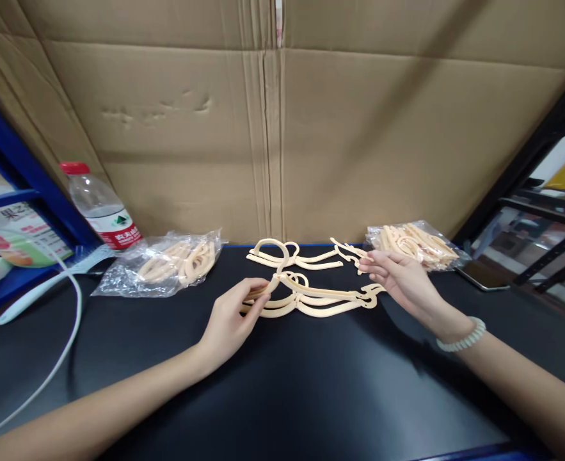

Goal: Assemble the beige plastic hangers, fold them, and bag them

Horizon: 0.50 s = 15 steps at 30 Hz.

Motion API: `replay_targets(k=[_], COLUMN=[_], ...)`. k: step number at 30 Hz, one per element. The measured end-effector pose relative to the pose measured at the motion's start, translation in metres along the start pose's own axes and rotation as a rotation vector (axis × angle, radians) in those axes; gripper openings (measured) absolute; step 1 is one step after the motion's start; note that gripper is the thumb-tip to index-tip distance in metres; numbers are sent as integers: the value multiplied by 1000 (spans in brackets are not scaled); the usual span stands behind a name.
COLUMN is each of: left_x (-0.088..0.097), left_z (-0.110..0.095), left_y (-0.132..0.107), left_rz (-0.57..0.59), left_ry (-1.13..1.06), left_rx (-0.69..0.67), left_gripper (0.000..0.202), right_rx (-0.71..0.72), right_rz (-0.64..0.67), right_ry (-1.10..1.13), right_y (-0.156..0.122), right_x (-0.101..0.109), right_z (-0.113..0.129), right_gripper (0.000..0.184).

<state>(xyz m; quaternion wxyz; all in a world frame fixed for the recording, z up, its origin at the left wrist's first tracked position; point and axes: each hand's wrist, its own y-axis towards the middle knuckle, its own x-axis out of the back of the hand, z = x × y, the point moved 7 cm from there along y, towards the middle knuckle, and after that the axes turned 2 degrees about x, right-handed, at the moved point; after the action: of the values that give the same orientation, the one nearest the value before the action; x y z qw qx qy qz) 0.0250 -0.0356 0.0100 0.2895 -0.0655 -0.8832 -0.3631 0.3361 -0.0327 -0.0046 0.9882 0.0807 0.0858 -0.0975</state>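
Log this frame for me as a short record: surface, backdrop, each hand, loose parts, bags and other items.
surface: black tabletop
backdrop: cardboard
left hand: holding a curved beige piece
right hand: fingertips close together near small beige parts; grip unclear
right wrist: pale beaded bracelet
loose parts: curved beige strips in the middle
bags: clear left bag and clear right bag, both containing beige parts
other items: red-capped bottle, white cable, both on the left

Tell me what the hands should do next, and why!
Maybe move the right hand toward the beige hanger: the left hand grips it, while the right seems to pinch a small beige piece, well away from its hook.
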Motion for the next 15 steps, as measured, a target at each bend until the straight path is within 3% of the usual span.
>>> replay_targets(k=[4, 8, 15], left_x=[0, 0, 1], left_z=[-2, 0, 1], left_y=[0, 1, 1], left_rz=[0, -5, -16], left_ry=[21, 23, 30], left_rx=[-16, 5, 20], left_gripper=[11, 12, 13], right_rx=[-117, -161, -141], right_rz=[52, 108, 233], right_ry=[117, 226, 157], right_y=[-4, -9, -22], right_x=[-8, -15, -32], right_z=[-15, -20, -16], right_gripper=[24, 33, 20])
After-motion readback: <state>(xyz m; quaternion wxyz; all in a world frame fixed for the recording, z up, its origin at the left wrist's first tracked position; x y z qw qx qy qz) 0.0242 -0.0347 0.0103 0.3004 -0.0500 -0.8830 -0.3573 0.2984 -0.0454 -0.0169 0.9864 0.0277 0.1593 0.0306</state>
